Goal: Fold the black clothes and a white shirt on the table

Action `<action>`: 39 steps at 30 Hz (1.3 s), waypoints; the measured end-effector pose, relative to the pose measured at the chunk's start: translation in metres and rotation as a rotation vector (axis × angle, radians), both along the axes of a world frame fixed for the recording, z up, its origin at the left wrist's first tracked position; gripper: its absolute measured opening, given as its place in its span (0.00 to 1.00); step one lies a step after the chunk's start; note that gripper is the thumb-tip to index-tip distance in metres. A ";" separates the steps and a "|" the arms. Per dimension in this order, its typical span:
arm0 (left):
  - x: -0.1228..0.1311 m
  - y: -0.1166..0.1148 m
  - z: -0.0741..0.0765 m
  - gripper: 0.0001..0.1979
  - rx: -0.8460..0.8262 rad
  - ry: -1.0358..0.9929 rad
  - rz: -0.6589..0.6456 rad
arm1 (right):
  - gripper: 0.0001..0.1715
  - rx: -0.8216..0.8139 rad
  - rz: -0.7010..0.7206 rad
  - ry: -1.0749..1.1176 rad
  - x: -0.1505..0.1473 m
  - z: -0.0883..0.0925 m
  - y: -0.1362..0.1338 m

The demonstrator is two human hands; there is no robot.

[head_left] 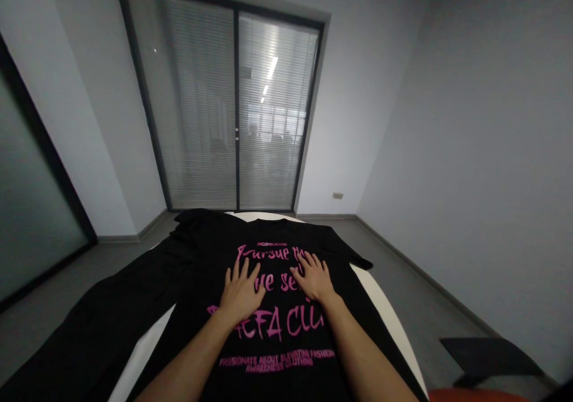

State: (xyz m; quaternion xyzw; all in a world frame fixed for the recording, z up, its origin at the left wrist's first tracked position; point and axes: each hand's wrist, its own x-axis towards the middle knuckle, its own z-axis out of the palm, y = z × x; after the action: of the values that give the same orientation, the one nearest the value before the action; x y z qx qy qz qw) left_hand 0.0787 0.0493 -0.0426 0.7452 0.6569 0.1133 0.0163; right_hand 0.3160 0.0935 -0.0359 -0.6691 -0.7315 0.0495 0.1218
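A black T-shirt [273,241] with pink lettering lies spread flat on a white table [380,300]. Both my hands rest palm-down on its printed area. My left hand [240,290] lies open with fingers spread over the left part of the lettering. My right hand [314,277] lies open and flat a little further away, over the right part. Neither hand holds anything. My forearms cover parts of the print.
More black cloth [111,312] drapes off the table's left side. A glass door with blinds [233,110] stands ahead, grey walls on both sides. A dark flat object [487,354] and an orange edge [474,395] show at the lower right.
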 end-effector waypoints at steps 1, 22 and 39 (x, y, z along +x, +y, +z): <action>0.001 0.000 0.000 0.32 0.005 0.005 0.008 | 0.42 -0.033 0.003 -0.006 0.001 0.000 0.001; 0.001 0.004 0.009 0.29 0.066 -0.045 -0.154 | 0.30 -0.001 -0.118 0.048 0.035 0.021 0.035; 0.005 0.010 0.007 0.30 0.017 -0.033 -0.175 | 0.43 0.321 -0.540 0.422 0.120 0.007 0.066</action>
State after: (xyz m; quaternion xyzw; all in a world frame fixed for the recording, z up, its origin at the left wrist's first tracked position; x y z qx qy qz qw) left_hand 0.0835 0.0590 -0.0351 0.7979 0.5879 0.1292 0.0307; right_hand 0.4359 0.1591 -0.0293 -0.7852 -0.4863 0.0373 0.3815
